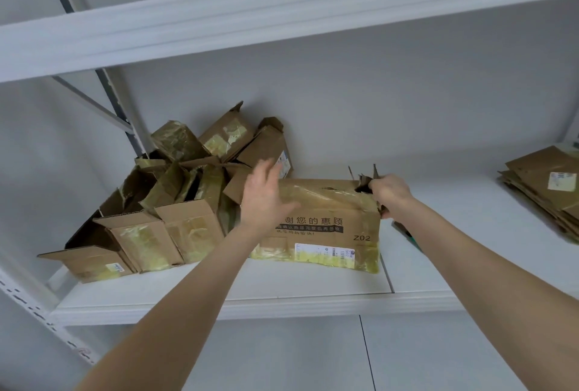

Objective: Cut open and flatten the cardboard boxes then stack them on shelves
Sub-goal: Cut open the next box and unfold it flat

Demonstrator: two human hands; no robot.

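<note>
centrally, a cardboard box [326,221] stands on the white shelf [282,290], its printed front facing the camera, with a white label low on that face and yellowed tape along its lower edge. the left hand [263,199] lies against the box's upper left corner, fingers spread apart and clamped on nothing. the right hand [390,191] is at the upper right corner, its grip closed on a torn flap there. just left of the box, a heap of opened boxes [156,202] leans against the back wall, flaps loose. well apart at the shelf's right end lies a stack of flattened cardboard [545,190]. a dark green object [407,234] shows partly behind the right forearm; what it is cannot be told.
</note>
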